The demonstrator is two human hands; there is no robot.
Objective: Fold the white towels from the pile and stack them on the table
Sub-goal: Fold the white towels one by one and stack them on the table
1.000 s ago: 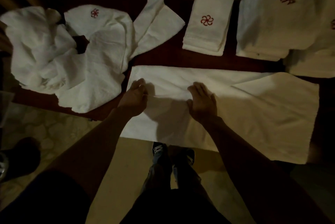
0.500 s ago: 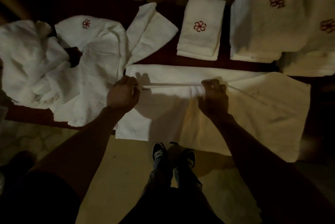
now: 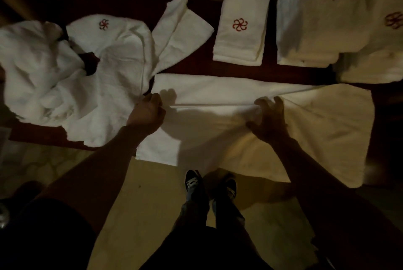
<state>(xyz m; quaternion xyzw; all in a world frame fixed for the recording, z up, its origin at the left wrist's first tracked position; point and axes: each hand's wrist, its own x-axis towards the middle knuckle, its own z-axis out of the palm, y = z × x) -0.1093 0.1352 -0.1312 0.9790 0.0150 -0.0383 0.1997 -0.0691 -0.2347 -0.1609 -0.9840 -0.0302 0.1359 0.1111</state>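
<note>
While both hands pinch up a ridge of cloth, the head view shows the towel being folded (image 3: 218, 134) lying across the near part of the tabletop (image 3: 196, 66), with its near margin hanging off the edge above the person's shoes (image 3: 192, 182). The left hand (image 3: 146, 114) grips the ridge at the towel's left end, fingers curled on the fabric. The right hand (image 3: 269, 119) clenches a bunch of it closer to the middle. Between them the fold line is drawn taut and straight.

To do this fold well, I judge that both hands should rise level, with even tension, and carry the ridge so that the long edges meet squarely (the loose part right of the right hand fans out and will likely need smoothing flat).

The towel's long axis runs left to right, parallel with the tabletop's near edge. Its left short edge sits just beside the unfolded pile (image 3: 54, 77); its right end flares wide toward the near right.

Far of it stand a small folded stack (image 3: 241, 47) with a red emblem and larger folded stacks (image 3: 316, 29) at far right.
</note>
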